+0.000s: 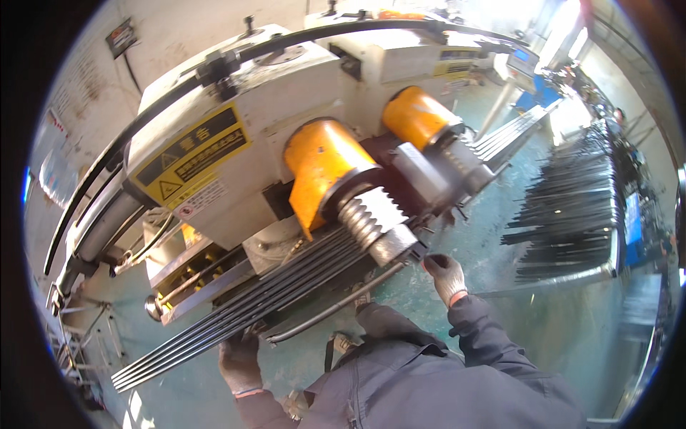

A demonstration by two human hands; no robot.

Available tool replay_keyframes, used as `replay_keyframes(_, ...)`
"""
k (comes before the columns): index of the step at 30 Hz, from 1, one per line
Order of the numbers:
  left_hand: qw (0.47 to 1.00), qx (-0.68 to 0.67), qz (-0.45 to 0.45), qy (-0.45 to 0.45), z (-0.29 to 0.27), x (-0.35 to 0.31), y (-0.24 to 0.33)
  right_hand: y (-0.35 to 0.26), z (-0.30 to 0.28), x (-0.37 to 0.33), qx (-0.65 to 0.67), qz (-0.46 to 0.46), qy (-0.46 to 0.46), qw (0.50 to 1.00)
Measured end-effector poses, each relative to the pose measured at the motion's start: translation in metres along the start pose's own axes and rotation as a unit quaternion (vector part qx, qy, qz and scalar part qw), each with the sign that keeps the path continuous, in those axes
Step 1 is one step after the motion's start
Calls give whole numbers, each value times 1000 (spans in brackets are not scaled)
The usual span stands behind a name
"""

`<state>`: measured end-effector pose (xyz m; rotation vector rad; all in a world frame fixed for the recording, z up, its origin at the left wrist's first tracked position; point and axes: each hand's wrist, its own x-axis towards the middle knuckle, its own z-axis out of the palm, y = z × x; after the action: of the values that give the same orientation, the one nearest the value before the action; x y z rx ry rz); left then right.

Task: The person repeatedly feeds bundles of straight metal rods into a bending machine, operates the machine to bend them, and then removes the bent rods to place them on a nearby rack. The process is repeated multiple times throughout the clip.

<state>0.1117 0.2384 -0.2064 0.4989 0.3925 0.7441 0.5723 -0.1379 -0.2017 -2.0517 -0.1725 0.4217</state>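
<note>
Several long dark metal rods (236, 314) lie side by side, slanting from the lower left up to a grooved steel roller (375, 222) on the machine. My left hand (240, 361), in a dirty work glove, is closed at the near edge of the rods; its dark fingertips are partly lost in shadow. Just right of the roller's end, my right hand (446, 277), in a pale glove, has thumb and fingers pinched together. What it pinches, if anything, is too small to make out. Below the rods runs a curved metal bar (336, 307).
Two orange housings (325, 161) (421, 118) stick out of a pale machine (236, 143) with a yellow warning label (191, 154). A black rail (314, 32) arches above. At the right, a rack (607, 268) holds a heap of dark rods (568, 204). A control panel (523, 61) stands far back.
</note>
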Motion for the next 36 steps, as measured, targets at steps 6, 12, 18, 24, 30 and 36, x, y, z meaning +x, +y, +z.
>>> replay_keyframes(6, 980, 141, 118, 76, 29, -17, 38, -97, 1, 11, 321, -101, 86, 938)
replay_keyframes(12, 970, 84, 180, 139, 103, -30, 66, -140, 24, 42, 477, -100, 90, 869)
replay_keyframes(18, 978, 24, 150, 140, 170, -29, 83, -164, 27, 58, 519, 31, 59, 852)
replay_keyframes(24, 822, 336, 388, 248, 263, -18, 131, -163, 30, 74, 532, 23, 41, 845)
replay_keyframes(30, 836, 332, 404, 168, 374, 11, 143, -167, 22, 89, 506, 5, 12, 863)
replay_keyframes(36, 834, 366, 406, 79, 437, 47, 136, -184, 2, 88, 529, -4, -58, 847)
